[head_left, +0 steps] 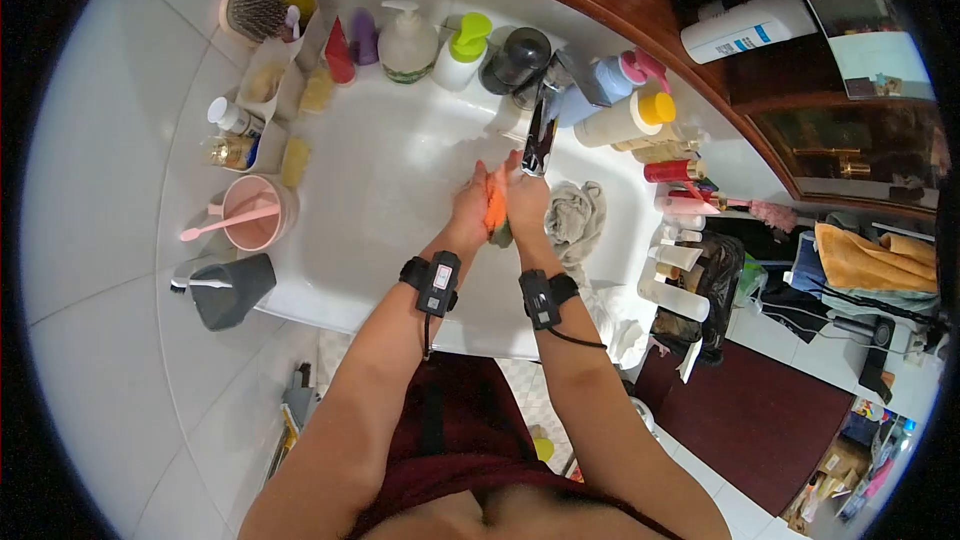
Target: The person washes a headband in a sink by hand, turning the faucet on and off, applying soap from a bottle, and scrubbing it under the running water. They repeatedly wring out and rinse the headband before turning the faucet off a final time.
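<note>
Over the white sink (375, 200), my left hand (468, 204) and my right hand (527, 202) are closed on an orange cloth (496, 204) from either side. A dark green part hangs below its orange folds. The chrome faucet (541, 130) stands right over my right hand, its spout overlapping the fingertips in this view. To the right of my right hand, a crumpled grey cloth (577, 220) lies in the basin. Both wrists carry strapped black devices with cables.
Along the back rim stand a clear pump bottle (407, 45), a green-topped bottle (463, 52) and a yellow-capped bottle (628, 120). A pink cup (258, 212) with a toothbrush and a grey container (232, 292) line the left side. White fabric (615, 325) lies at the front right.
</note>
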A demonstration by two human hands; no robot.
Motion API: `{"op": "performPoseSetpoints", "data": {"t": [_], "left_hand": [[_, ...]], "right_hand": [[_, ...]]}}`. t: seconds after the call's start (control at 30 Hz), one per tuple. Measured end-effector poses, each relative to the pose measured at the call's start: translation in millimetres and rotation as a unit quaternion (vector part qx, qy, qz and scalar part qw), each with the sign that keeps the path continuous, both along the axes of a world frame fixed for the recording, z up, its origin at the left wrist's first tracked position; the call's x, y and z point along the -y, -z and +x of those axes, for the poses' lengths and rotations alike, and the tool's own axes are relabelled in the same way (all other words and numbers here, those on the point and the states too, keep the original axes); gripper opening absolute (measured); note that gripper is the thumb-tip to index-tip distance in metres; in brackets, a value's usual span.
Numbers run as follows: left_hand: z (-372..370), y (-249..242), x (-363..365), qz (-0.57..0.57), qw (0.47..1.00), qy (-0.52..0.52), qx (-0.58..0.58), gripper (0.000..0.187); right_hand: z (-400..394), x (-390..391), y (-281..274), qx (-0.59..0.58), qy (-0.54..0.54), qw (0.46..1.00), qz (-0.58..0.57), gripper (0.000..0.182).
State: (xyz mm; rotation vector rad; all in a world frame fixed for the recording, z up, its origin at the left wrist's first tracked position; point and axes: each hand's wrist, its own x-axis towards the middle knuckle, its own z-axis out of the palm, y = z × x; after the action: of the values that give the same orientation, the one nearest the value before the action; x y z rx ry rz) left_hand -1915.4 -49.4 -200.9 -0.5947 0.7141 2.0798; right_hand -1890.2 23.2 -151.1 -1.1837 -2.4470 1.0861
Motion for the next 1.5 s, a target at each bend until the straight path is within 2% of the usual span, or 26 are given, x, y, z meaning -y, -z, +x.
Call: {"op": "performPoseSetpoints", "data": {"t": [0.07, 0.13, 0.17, 0.27, 0.37, 0.47, 0.5, 0.53, 0.6, 0.63, 0.67, 0.7, 0.77, 0.83, 0.87, 0.97, 1.03, 1.1, 1.13, 1.2, 1.27, 1.3, 1.37, 1.4, 1.43, 1.5], "left_hand": [[-6, -1, 3, -0.021, 0.999, 0.009, -0.039, 0.047], [-12, -12, 3, 0.008, 1.000, -0.010, 0.019, 0.047], [-16, -17, 3, 0.022, 0.998, -0.020, 0.047, 0.047], [-19, -7, 5, 0.104, 0.993, 0.047, -0.010, 0.047], [-14, -18, 12, 0.104, 0.991, 0.041, 0.073, 0.047], [-16, 41, 8, 0.133, 0.991, 0.029, 0.022, 0.048], [-13, 67, -1, -0.009, 0.978, 0.064, -0.196, 0.046], [-8, 98, -11, -0.150, 0.899, 0.094, -0.401, 0.045], [-3, 105, -19, -0.286, 0.788, 0.125, -0.532, 0.043], [0, 108, -21, -0.233, 0.844, 0.093, -0.474, 0.042], [-2, 66, -18, -0.066, 0.955, 0.022, -0.288, 0.041], [1, 19, -14, 0.038, 0.988, -0.039, -0.146, 0.041], [1, -6, -14, 0.086, 0.992, -0.069, -0.069, 0.040], [-3, 65, -9, 0.067, 0.987, -0.023, -0.145, 0.033], [-8, 69, -5, 0.057, 0.982, 0.000, -0.181, 0.031], [-13, 63, -3, 0.047, 0.998, 0.008, -0.039, 0.029], [-8, 24, -9, 0.044, 0.998, -0.050, -0.003, 0.033], [-7, 2, -8, 0.039, 0.995, -0.087, 0.028, 0.035], [-9, -4, -6, 0.038, 0.994, -0.097, 0.040, 0.036], [-14, -19, -5, 0.035, 0.991, -0.123, 0.036, 0.039], [-19, -32, -4, 0.027, 0.987, -0.156, 0.006, 0.042], [-17, -20, -3, 0.063, 0.990, -0.110, -0.055, 0.040], [-11, 10, 1, 0.132, 0.976, -0.013, -0.175, 0.036], [-3, 11, -3, 0.126, 0.980, -0.041, -0.146, 0.035], [9, 11, -11, 0.120, 0.984, -0.068, -0.117, 0.034], [17, -2, -18, 0.100, 0.993, -0.054, -0.038, 0.030]], "right_hand": [[2, 6, -1, -0.066, -0.070, 0.995, 0.010, 0.037], [6, 16, -3, -0.130, -0.136, 0.982, 0.020, 0.037], [5, 19, 6, -0.160, -0.113, 0.980, 0.035, 0.034], [16, 5, 13, 0.001, -0.085, 0.995, 0.045, 0.031], [18, 2, 7, -0.060, -0.041, 0.996, -0.044, 0.032], [20, 30, -14, -0.206, -0.114, 0.967, 0.099, 0.023], [21, 41, -25, -0.180, -0.126, 0.970, 0.101, 0.022], [23, 53, -37, -0.153, -0.137, 0.973, 0.102, 0.021], [24, 52, -35, -0.083, -0.115, 0.986, 0.091, 0.024], [19, 40, -22, -0.040, -0.079, 0.993, 0.079, 0.028], [12, 29, -13, 0.001, -0.044, 0.997, 0.067, 0.031], [6, 19, -10, 0.035, -0.012, 0.999, 0.011, 0.031], [-3, 6, -9, 0.102, 0.053, 0.988, -0.099, 0.031], [3, 34, -20, -0.072, 0.002, 0.994, 0.083, 0.033], [7, 44, -23, -0.157, -0.024, 0.972, 0.172, 0.035], [8, 39, -7, -0.183, -0.040, 0.964, 0.188, 0.037], [5, 21, -7, -0.034, -0.055, 0.998, 0.021, 0.036], [-8, 4, -21, 0.190, -0.013, 0.966, -0.173, 0.031], [-5, 3, -12, 0.035, 0.033, 0.959, -0.279, 0.032], [4, 12, 7, -0.272, 0.116, 0.839, -0.457, 0.033], [10, 31, -9, -0.320, 0.097, 0.816, -0.471, 0.029], [11, 37, -18, -0.343, 0.088, 0.804, -0.477, 0.027], [9, 35, -14, -0.292, -0.082, 0.932, -0.200, 0.024], [8, 32, -8, -0.255, -0.162, 0.952, -0.049, 0.024], [1, 21, 10, -0.222, -0.178, 0.957, -0.054, 0.021], [-2, 12, 3, -0.206, -0.043, 0.946, -0.245, 0.017]]}}
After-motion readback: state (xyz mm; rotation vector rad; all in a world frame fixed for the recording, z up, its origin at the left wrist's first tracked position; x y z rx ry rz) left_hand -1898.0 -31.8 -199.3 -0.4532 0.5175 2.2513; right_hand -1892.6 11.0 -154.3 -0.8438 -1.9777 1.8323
